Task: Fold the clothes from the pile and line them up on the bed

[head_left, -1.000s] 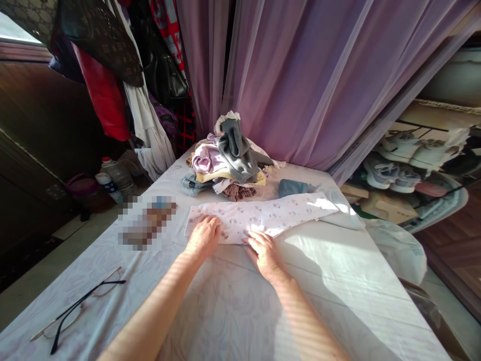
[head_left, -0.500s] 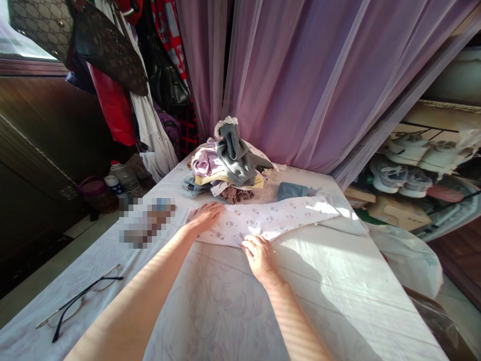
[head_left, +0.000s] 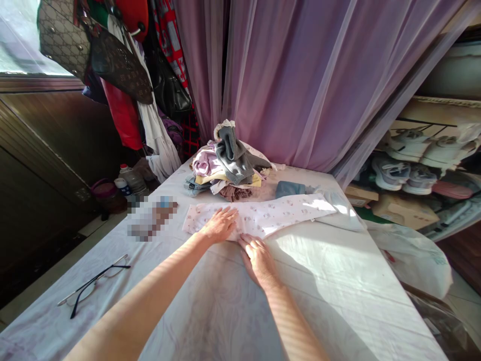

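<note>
The left hand [head_left: 220,224] is laid flat on the white garment with small pink print [head_left: 278,215], and its fingers are spread a little, so nothing is seen to be pinched. The right hand [head_left: 258,259] is placed at the near edge of the same garment, with its fingers [head_left: 250,244] pressed down and slightly curved; no pinch can be seen there either. The two hands are held just beside each other, near the middle of the garment's near edge. The garment is lying folded in a long strip across the table cover [head_left: 210,306].

Compared with the earlier frame, the left hand is moved toward the right hand, away from the garment's left end, and the gap between the hands is smaller.

One pile of clothes [head_left: 225,170] is placed behind the garment, and one rolled blue garment [head_left: 289,189] is lying just beyond its right part. One pair of glasses [head_left: 93,283] is lying on the table cover at the left. One object [head_left: 152,218] is seen beside the garment's left end, but it is blurred and cannot be told. Two pairs of sneakers [head_left: 391,173] are seen on the right.
</note>
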